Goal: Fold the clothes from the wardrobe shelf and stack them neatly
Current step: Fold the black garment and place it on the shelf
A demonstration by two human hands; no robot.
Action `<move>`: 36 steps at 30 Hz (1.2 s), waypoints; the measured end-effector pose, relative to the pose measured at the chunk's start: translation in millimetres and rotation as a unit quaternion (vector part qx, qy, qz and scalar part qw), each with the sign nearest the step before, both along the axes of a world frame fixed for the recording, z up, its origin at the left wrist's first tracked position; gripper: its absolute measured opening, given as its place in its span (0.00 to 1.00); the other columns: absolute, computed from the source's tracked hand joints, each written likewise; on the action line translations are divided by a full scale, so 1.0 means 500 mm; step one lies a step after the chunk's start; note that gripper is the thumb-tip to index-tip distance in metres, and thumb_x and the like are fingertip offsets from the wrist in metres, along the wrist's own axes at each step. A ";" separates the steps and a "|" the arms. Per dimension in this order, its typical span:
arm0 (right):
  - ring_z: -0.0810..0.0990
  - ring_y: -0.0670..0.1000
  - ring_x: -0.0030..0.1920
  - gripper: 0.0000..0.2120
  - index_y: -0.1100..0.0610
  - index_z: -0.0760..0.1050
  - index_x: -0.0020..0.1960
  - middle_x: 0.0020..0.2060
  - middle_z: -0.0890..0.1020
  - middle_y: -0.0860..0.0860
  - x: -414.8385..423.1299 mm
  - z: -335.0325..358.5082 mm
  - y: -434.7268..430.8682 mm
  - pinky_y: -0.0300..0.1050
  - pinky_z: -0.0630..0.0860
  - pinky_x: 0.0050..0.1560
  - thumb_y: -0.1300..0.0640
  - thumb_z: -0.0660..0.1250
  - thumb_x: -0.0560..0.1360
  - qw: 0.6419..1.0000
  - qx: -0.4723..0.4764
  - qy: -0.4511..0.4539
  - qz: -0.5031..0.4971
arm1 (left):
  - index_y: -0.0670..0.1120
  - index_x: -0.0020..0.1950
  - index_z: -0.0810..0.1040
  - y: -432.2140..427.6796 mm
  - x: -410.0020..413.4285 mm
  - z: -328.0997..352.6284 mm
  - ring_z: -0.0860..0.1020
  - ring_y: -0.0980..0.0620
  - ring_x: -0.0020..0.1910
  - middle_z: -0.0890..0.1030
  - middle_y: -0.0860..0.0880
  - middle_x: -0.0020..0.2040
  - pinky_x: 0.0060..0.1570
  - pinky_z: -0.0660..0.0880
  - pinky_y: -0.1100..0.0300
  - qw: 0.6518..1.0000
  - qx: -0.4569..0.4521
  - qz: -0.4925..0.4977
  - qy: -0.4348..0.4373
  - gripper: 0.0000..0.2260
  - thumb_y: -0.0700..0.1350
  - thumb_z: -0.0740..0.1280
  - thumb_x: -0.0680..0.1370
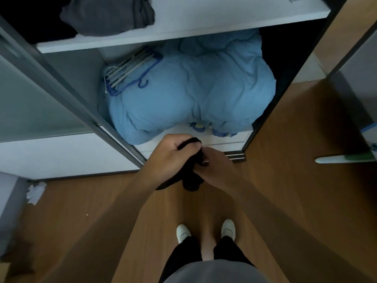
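One black garment (191, 181) bunched at centre, left hand (170, 153) curled round its top, right hand (219, 167) gripping it alongside, one grey folded pile (110, 15) on shelf (204, 21) at 11 o'clock, one blue duvet (193, 88) at 12, two white shoes (183, 232) at 6.

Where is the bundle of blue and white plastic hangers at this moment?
In the head view, the bundle of blue and white plastic hangers lies on the left top of the puffy light-blue duvet, just under the white wardrobe shelf.
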State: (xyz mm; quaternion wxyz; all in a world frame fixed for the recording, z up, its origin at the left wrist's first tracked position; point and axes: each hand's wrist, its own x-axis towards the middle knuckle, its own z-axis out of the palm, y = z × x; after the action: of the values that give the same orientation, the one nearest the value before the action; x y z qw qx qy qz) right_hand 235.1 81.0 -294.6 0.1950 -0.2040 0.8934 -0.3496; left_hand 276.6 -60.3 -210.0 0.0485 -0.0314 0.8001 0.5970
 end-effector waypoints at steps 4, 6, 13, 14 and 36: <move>0.76 0.48 0.43 0.07 0.48 0.76 0.52 0.39 0.75 0.42 0.000 -0.008 0.001 0.44 0.69 0.43 0.51 0.61 0.77 0.995 0.014 0.069 -0.065 | 0.36 0.40 0.79 -0.014 0.006 0.011 0.79 0.48 0.34 0.81 0.38 0.35 0.34 0.72 0.58 0.999 0.007 0.041 0.009 0.14 0.46 0.66 0.78; 0.80 0.50 0.45 0.09 0.50 0.79 0.53 0.42 0.80 0.46 -0.005 -0.005 0.020 0.46 0.73 0.45 0.56 0.61 0.78 0.991 0.000 0.070 -0.111 | 0.38 0.36 0.77 -0.018 0.009 0.014 0.77 0.51 0.31 0.79 0.43 0.30 0.33 0.70 0.61 0.996 0.012 0.083 0.021 0.13 0.42 0.67 0.79; 0.81 0.49 0.46 0.09 0.56 0.83 0.49 0.43 0.84 0.49 -0.025 0.028 0.069 0.46 0.77 0.49 0.60 0.63 0.78 0.960 -0.139 0.037 -0.242 | 0.44 0.30 0.70 -0.090 -0.001 -0.034 0.69 0.59 0.25 0.70 0.55 0.24 0.25 0.64 0.66 0.975 -0.029 0.214 0.042 0.18 0.42 0.68 0.79; 0.80 0.48 0.41 0.09 0.57 0.82 0.43 0.38 0.83 0.49 -0.029 0.038 0.070 0.45 0.76 0.44 0.61 0.63 0.77 0.946 -0.183 0.025 -0.267 | 0.45 0.29 0.69 -0.102 0.001 -0.053 0.68 0.59 0.24 0.69 0.55 0.24 0.24 0.63 0.65 0.974 -0.044 0.222 0.025 0.18 0.43 0.68 0.79; 0.72 0.37 0.33 0.08 0.62 0.73 0.43 0.34 0.75 0.46 -0.063 0.084 0.176 0.29 0.67 0.35 0.63 0.72 0.76 0.989 -0.144 0.012 -0.023 | 0.46 0.48 0.83 -0.211 0.073 -0.200 0.83 0.56 0.40 0.85 0.49 0.41 0.43 0.78 0.59 0.964 -0.195 -0.050 -0.172 0.18 0.57 0.79 0.67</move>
State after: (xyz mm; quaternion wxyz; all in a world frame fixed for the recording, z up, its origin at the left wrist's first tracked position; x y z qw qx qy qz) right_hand 203.4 169.1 -252.5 0.1446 -0.2133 0.8405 -0.4766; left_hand 312.9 -166.0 -310.2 0.2082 -0.1028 0.8812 0.4117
